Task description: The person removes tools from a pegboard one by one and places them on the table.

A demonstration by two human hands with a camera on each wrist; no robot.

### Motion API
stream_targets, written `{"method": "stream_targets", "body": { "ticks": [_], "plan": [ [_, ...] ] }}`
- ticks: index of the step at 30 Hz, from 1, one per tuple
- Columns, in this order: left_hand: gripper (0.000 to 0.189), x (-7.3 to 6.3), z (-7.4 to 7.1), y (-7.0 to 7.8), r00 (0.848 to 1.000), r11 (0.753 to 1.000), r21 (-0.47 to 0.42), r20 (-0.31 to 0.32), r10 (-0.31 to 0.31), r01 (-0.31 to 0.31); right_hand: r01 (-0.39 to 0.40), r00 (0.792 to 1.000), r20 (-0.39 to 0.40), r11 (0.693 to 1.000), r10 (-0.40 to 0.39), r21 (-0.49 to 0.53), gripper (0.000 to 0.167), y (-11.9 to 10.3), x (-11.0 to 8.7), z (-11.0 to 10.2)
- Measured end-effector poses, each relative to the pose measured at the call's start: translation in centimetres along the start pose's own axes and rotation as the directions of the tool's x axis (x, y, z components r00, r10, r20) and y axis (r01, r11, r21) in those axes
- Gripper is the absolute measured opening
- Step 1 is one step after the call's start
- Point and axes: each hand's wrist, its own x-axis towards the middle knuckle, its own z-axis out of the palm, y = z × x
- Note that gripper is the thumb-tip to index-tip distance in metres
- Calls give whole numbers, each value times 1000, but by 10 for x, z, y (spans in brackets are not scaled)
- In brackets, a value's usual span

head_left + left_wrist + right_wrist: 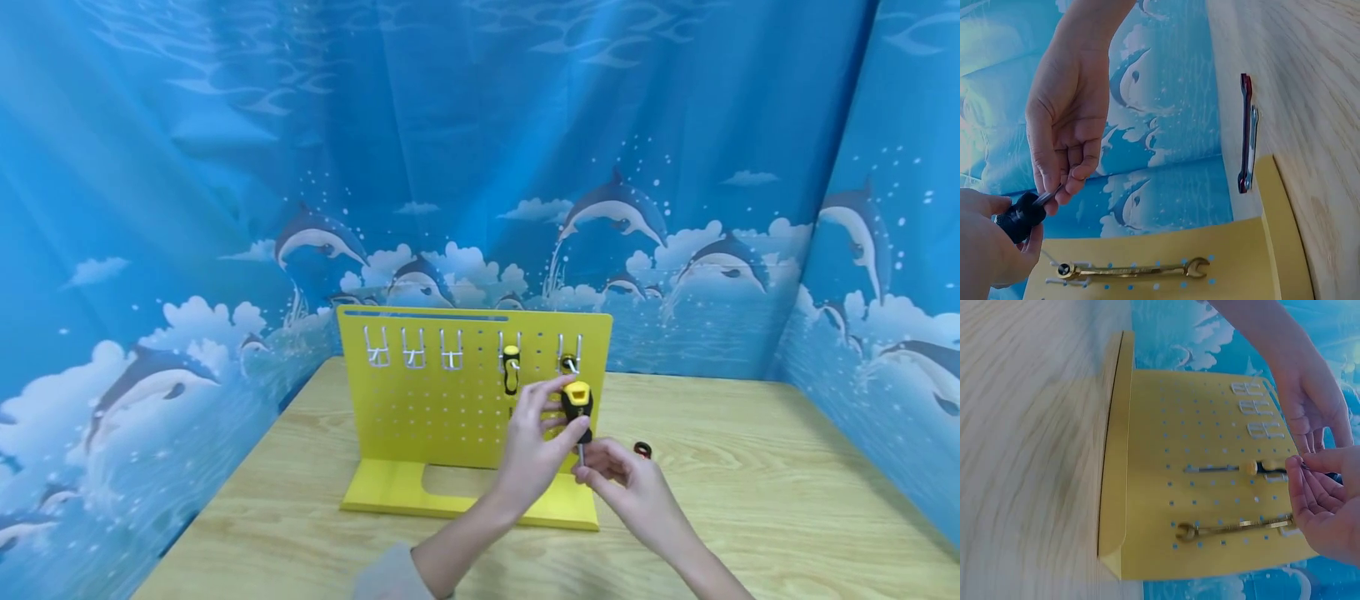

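Note:
A screwdriver with a black and yellow handle (577,402) is held between my two hands in front of the right end of a yellow pegboard (427,417). My left hand (528,446) grips the handle, thumb on its near side. With thumb and fingertips my right hand (633,492) pinches the metal shaft (1046,197) near its lower end, and those fingers hide the tip. Behind the hands, a brass-coloured wrench (1141,271) hangs from a hook on the board. Another screwdriver (512,371), also black and yellow, hangs just left of it.
Three silver hooks (414,350) line the board's upper left. Beyond the right hand, a red-and-black wrench (1246,134) lies on the wooden table (720,433) beside a silver one (1254,144). A dolphin-patterned blue curtain (450,167) surrounds the table's back and sides.

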Motion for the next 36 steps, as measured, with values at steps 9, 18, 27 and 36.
{"method": "stream_targets", "body": {
  "ticks": [9,18,27,36],
  "plan": [
    [43,3,31,-7,999,999,-53,38,0,2,-73,997,-37,997,72,-32,16,11,-13,-24],
    [41,7,61,-16,997,997,-55,54,-57,59,-164,983,-97,983,156,-79,16,25,-23,-45],
    [42,11,87,-33,995,996,-40,63,-78,81,-227,968,-135,966,210,-121,19,43,-33,-61],
    [39,16,108,-53,992,993,-53,75,-101,105,-198,972,-150,975,182,-100,20,65,-40,-74]
  ]
}}
